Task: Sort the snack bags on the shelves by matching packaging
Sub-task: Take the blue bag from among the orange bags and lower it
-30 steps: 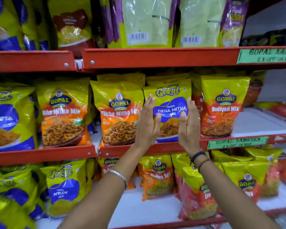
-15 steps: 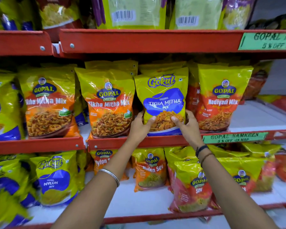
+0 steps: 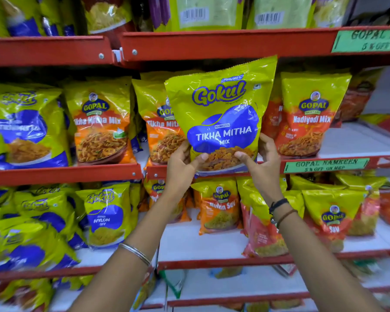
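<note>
A yellow and blue Gokul Tikha Mitha Mix bag [image 3: 223, 113] is held up in front of the middle shelf. My left hand [image 3: 181, 167] grips its lower left corner and my right hand [image 3: 259, 163] grips its lower right corner. Behind it stand orange Gopal Tikha Mitha Mix bags [image 3: 100, 122], one partly hidden [image 3: 158, 129]. A Gopal Nadiyadi Mix bag [image 3: 309, 118] stands to the right. A matching blue Gokul bag [image 3: 20, 129] sits at the far left of the same shelf.
Red metal shelf rails [image 3: 63, 174] run across the view. The lower shelf holds Gokul Nylon Sev bags [image 3: 104, 217], Gopal Nylon Sev [image 3: 218, 208] and Gopal Sev bags [image 3: 333, 217]. A green price label [image 3: 324, 165] is fixed to the middle rail. More bags fill the top shelf.
Both hands went from flat against the bag's sides to gripping its bottom corners. The Gokul bag has been lifted off the shelf, toward me.
</note>
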{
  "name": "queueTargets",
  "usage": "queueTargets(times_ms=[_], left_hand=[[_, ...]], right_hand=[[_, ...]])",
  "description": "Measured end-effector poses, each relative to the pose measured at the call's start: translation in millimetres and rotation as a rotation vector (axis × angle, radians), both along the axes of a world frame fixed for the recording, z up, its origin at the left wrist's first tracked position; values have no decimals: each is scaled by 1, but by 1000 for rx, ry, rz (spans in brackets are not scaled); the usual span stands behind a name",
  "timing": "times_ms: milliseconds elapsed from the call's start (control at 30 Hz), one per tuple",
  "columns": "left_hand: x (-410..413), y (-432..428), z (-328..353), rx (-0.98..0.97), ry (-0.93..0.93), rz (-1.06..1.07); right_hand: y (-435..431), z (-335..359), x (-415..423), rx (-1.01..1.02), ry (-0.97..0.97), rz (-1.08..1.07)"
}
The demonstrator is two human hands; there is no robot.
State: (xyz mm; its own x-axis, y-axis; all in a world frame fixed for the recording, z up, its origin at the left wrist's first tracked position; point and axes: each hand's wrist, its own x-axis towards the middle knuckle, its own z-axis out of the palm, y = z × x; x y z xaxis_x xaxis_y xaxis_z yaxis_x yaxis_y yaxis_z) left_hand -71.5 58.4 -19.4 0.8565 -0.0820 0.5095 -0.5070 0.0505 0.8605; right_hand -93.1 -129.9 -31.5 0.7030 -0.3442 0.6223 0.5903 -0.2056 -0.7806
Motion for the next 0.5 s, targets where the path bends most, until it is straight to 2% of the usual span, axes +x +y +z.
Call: queueTargets(times_ms=[133, 333, 500], left_hand=[[-22, 33, -29, 54, 58, -6], [-40, 78, -101, 156, 254, 19], [-38, 106, -151, 224, 395, 38]], right_hand=[[24, -39, -20, 11, 95, 15], [61, -116, -35, 81, 313, 101], [89, -168, -36, 60, 456, 152]])
